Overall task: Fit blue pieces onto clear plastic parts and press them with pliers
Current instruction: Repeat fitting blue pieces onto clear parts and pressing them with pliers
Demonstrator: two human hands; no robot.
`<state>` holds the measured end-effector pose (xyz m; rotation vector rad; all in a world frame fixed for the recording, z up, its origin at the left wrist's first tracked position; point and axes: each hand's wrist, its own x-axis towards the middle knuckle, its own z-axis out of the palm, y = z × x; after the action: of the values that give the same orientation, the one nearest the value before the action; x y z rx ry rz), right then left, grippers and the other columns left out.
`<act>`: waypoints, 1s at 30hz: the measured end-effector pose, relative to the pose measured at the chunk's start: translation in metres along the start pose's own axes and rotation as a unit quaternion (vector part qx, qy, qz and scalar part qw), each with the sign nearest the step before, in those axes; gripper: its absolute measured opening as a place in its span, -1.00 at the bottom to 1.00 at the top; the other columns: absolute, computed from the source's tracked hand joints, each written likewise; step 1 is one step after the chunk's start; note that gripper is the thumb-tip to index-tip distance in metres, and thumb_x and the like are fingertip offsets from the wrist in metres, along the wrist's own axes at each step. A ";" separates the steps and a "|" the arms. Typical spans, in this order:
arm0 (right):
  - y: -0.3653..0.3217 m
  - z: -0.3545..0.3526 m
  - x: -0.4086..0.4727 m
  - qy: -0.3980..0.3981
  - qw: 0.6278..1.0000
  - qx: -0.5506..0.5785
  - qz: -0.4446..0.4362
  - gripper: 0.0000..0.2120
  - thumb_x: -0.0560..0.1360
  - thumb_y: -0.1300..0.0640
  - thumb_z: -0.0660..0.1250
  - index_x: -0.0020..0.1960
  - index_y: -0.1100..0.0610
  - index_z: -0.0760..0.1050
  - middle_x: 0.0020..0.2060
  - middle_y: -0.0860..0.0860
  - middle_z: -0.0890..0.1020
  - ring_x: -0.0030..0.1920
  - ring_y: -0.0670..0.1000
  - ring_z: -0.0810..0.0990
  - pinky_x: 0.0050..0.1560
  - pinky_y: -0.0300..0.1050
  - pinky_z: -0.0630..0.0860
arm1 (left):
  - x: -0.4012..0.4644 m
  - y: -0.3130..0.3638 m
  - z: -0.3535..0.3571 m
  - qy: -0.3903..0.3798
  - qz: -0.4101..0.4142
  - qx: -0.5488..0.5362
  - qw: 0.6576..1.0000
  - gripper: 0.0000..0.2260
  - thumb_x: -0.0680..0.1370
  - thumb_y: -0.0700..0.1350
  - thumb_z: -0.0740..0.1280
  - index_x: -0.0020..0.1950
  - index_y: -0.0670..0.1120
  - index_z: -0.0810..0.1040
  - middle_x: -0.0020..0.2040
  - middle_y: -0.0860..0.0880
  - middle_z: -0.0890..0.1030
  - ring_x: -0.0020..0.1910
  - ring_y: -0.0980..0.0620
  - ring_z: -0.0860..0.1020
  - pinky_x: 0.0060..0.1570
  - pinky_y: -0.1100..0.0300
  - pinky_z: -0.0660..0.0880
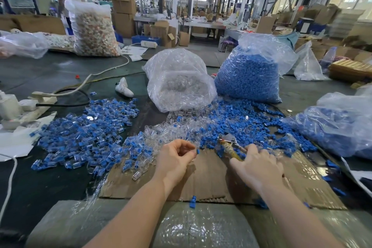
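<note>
Bubble wrap (203, 225) covers the near edge of the tabletop (50, 74), and both forearms cross it onto a flattened cardboard sheet (211, 179). Left hand (177, 155): fingers curled, tips pinching a small clear plastic part (193, 150) with a blue piece (198, 151) showing at its right side; the exact seating of the two cannot be told. Right hand (257, 165): fingers curled loosely over the yellow handles of the pliers (229, 143), which lie on the far edge of the cardboard. Long axis of the pliers runs from the hand toward the far left, metal head pointing away from the person at the heap of loose clear parts (161, 133).

Judged handling: both parts look light, rigid and smooth, hence slippery and easily flicked away; a fingertip pinch across the clear body's sides, leaving the blue end exposed for the pliers, seems best. Thin clear walls may crack under heavy squeezing.

Finished pieces (88, 127) lie heaped toward the left edge, loose blue pieces (245, 121) toward the right. Behind them stand a bag of clear parts (179, 82) and a bag of blue pieces (249, 74).
</note>
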<state>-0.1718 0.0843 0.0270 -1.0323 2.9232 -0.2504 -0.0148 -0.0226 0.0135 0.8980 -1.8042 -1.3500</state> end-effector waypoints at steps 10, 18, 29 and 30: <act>-0.019 0.018 -0.012 -0.040 0.999 -0.009 -0.030 -0.21 0.34 -0.52 0.04 0.33 0.03 0.23 0.34 0.14 0.32 0.33 0.17 0.27 0.26 0.11 0.23 | -0.005 -0.009 0.006 0.013 -0.035 0.009 0.999 -0.92 0.46 -0.25 0.41 -0.13 -0.08 0.59 -0.22 -0.04 0.64 -0.25 0.13 0.58 -0.26 0.40 0.51; -0.018 0.017 -0.009 -0.070 0.995 0.065 -0.006 -0.42 0.46 -0.25 0.11 0.38 0.02 0.19 0.33 0.12 0.29 0.31 0.16 0.24 0.29 0.12 0.18 | -0.006 -0.010 0.008 0.018 -0.042 0.021 0.999 -0.91 0.46 -0.24 0.40 -0.12 -0.06 0.58 -0.22 -0.01 0.63 -0.21 0.12 0.59 -0.26 0.40 0.49; -0.019 0.015 -0.016 -0.052 0.999 0.001 -0.017 -0.46 0.40 -0.26 0.20 0.25 0.02 0.25 0.27 0.08 0.32 0.28 0.12 0.26 0.23 0.13 0.22 | -0.005 -0.009 0.008 0.016 -0.055 0.001 0.998 -0.92 0.47 -0.25 0.39 -0.09 -0.09 0.58 -0.21 -0.04 0.63 -0.25 0.11 0.60 -0.34 0.43 0.47; -0.019 0.015 -0.017 -0.043 0.999 -0.014 -0.018 -0.46 0.41 -0.27 0.20 0.24 0.03 0.26 0.27 0.08 0.32 0.28 0.13 0.26 0.23 0.13 0.22 | -0.005 -0.009 0.009 0.017 -0.058 -0.005 0.998 -0.92 0.47 -0.25 0.39 -0.09 -0.09 0.58 -0.21 -0.05 0.63 -0.24 0.09 0.60 -0.33 0.41 0.49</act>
<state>-0.1451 0.0779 0.0146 -1.0719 2.8422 -0.1619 -0.0185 -0.0159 0.0021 1.0285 -1.7414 -1.4060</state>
